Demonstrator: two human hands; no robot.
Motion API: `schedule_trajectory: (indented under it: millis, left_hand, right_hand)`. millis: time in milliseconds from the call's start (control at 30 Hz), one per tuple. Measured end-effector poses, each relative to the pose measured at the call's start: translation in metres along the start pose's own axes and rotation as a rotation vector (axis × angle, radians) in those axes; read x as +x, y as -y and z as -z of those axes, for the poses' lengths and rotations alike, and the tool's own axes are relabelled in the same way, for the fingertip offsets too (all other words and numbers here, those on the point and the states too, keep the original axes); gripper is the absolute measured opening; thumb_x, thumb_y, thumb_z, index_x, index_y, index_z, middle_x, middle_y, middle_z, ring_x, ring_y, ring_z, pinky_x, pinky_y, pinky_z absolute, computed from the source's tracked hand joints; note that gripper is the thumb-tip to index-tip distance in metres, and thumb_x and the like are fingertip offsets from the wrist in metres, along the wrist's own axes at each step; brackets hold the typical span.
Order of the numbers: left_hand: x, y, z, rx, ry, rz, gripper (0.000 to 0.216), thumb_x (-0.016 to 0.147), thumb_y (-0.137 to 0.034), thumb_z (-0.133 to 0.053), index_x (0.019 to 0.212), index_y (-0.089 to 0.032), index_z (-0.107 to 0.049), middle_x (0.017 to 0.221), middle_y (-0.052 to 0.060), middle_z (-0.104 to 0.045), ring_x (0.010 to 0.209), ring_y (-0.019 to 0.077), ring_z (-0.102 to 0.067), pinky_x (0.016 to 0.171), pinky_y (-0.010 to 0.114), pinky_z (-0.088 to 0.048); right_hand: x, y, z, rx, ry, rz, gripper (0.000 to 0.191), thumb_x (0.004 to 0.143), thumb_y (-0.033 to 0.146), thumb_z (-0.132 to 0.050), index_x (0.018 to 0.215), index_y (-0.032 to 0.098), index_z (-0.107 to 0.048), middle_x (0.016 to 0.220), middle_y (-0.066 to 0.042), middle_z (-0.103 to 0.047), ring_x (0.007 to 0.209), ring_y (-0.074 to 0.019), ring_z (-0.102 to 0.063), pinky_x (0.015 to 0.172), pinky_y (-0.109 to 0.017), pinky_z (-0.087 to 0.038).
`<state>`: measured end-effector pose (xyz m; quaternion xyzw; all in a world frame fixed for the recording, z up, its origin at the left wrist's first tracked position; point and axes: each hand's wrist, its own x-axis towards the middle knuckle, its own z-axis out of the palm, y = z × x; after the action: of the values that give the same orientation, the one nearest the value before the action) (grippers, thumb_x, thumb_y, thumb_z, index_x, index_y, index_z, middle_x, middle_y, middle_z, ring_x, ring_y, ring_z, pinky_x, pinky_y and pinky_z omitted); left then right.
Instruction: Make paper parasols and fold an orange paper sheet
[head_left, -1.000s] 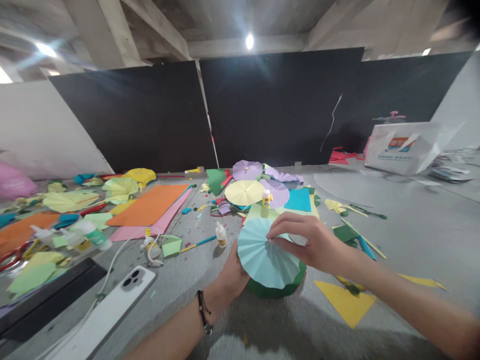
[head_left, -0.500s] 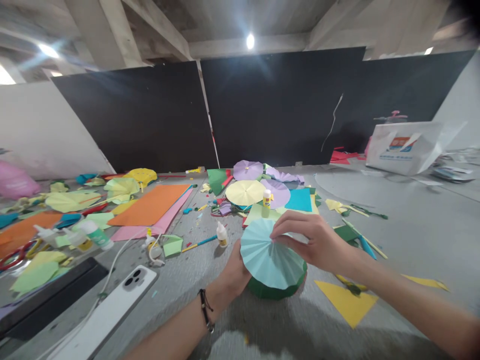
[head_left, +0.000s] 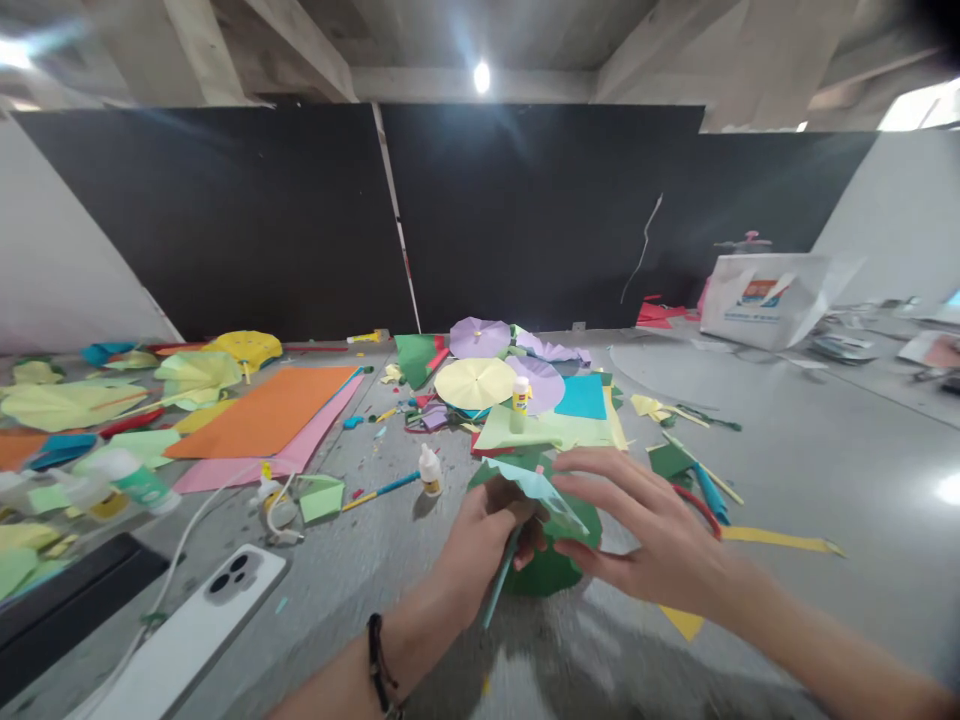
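My left hand point(head_left: 487, 540) is closed around the light blue paper umbrella point(head_left: 544, 492), just under its pleated top. A thin light blue paper stick point(head_left: 501, 580) slants down below the fingers. My right hand point(head_left: 645, 515) is open, its fingers spread at the umbrella's right edge; I cannot tell whether they touch it. Behind and below both hands lies a green paper disc point(head_left: 551, 572), partly covered. A small white glue bottle point(head_left: 430, 470) stands left of the hands. Past them, a glue stick point(head_left: 520, 397) stands upright on pale green paper point(head_left: 577, 428).
Orange paper point(head_left: 266, 410) lies left of centre, with a white phone point(head_left: 187, 640) and a cable nearer me. Yellow point(head_left: 474, 383) and purple point(head_left: 480, 340) paper discs sit at the back. A white bag point(head_left: 765, 305) stands back right. Yellow strips point(head_left: 780, 540) lie on the right.
The umbrella top has tipped from facing me to nearly edge-on, showing its stick. My right fingers have left its centre and spread apart. The view has shifted slightly to the right.
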<state>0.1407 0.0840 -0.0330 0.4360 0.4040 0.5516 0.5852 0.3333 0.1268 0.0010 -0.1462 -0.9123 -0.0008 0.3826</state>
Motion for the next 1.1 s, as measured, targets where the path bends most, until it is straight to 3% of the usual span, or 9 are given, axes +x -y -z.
schedule_trajectory:
  millis: [233,300,433,533,600,667,833,967,1100]
  left_hand:
    - [-0.004,0.002,0.004,0.172,0.019,-0.026,0.033,0.091,-0.044,-0.059,0.109,-0.017,-0.066,0.086,0.006,-0.069,0.053,0.0152,-0.061,0.043,0.024,-0.042]
    - [-0.006,-0.001,0.009,0.368,-0.044,-0.202,0.030,0.095,-0.043,-0.056,0.106,-0.019,-0.070,0.087,0.007,-0.070,0.063,0.0164,-0.062,0.056,0.027,-0.048]
    - [-0.004,-0.013,0.019,0.573,-0.280,-0.635,0.023,0.085,-0.032,-0.073,0.106,-0.023,-0.075,0.103,0.008,-0.068,0.100,0.0238,-0.061,0.094,0.032,-0.046]
    - [0.007,-0.013,0.028,0.366,-0.230,-0.450,0.034,0.091,-0.040,-0.064,0.121,-0.023,-0.069,0.119,0.009,-0.067,0.114,0.0258,-0.059,0.095,0.033,-0.046]
    - [0.015,-0.006,0.035,0.157,-0.155,-0.194,0.035,0.095,-0.044,-0.056,0.118,-0.022,-0.070,0.117,0.009,-0.070,0.110,0.0259,-0.062,0.088,0.033,-0.050]
    - [0.022,0.003,0.041,0.049,-0.048,-0.060,0.034,0.087,-0.043,-0.067,0.110,-0.019,-0.073,0.112,0.010,-0.072,0.102,0.0263,-0.066,0.084,0.033,-0.052]
    - [0.024,0.014,0.041,0.165,0.250,-0.167,0.035,0.073,-0.029,-0.086,0.105,-0.018,-0.078,0.102,0.008,-0.077,0.091,0.0237,-0.069,0.087,0.033,-0.053]
    - [0.020,0.009,0.035,0.197,0.259,-0.206,0.028,0.078,-0.028,-0.082,0.105,-0.019,-0.078,0.099,0.006,-0.078,0.088,0.0211,-0.069,0.085,0.032,-0.054]
    - [0.019,0.008,0.033,0.259,0.243,-0.209,0.018,0.077,-0.030,-0.082,0.087,-0.016,-0.079,0.086,0.005,-0.076,0.073,0.0167,-0.065,0.073,0.027,-0.053]
  right_hand:
    - [-0.004,-0.028,-0.027,0.258,-0.207,-0.485,0.009,0.097,0.026,-0.059,0.102,0.022,-0.065,0.086,-0.003,-0.071,0.072,-0.0185,-0.065,0.063,-0.029,-0.053]
    - [-0.008,-0.038,-0.029,0.298,-0.239,-0.558,0.010,0.097,0.030,-0.059,0.099,0.022,-0.064,0.083,-0.002,-0.068,0.066,-0.0166,-0.061,0.056,-0.027,-0.049]
    - [-0.016,-0.050,-0.033,0.388,-0.275,-0.623,0.016,0.096,0.037,-0.061,0.096,0.021,-0.064,0.080,-0.001,-0.063,0.062,-0.0147,-0.054,0.054,-0.026,-0.044]
    - [-0.017,-0.051,-0.037,0.494,-0.276,-0.652,0.022,0.094,0.044,-0.065,0.096,0.022,-0.065,0.072,0.001,-0.060,0.057,-0.0141,-0.051,0.050,-0.025,-0.042]
    - [-0.017,-0.048,-0.039,0.584,-0.264,-0.662,0.026,0.093,0.049,-0.066,0.098,0.023,-0.065,0.073,0.000,-0.063,0.058,-0.0156,-0.056,0.051,-0.026,-0.046]
    - [-0.016,-0.044,-0.042,0.671,-0.245,-0.668,0.029,0.092,0.051,-0.066,0.101,0.024,-0.064,0.079,-0.002,-0.068,0.065,-0.0178,-0.063,0.055,-0.027,-0.051]
    - [-0.017,-0.039,-0.047,0.773,-0.221,-0.680,0.025,0.093,0.049,-0.067,0.098,0.024,-0.062,0.078,-0.001,-0.069,0.063,-0.0157,-0.064,0.054,-0.025,-0.051]
    - [-0.020,-0.041,-0.052,0.764,-0.215,-0.684,0.025,0.093,0.048,-0.067,0.100,0.025,-0.061,0.074,0.001,-0.068,0.059,-0.0151,-0.063,0.051,-0.025,-0.050]
    - [-0.021,-0.041,-0.054,0.683,-0.204,-0.653,0.018,0.096,0.040,-0.064,0.102,0.024,-0.062,0.084,-0.003,-0.072,0.068,-0.0182,-0.069,0.057,-0.028,-0.055]
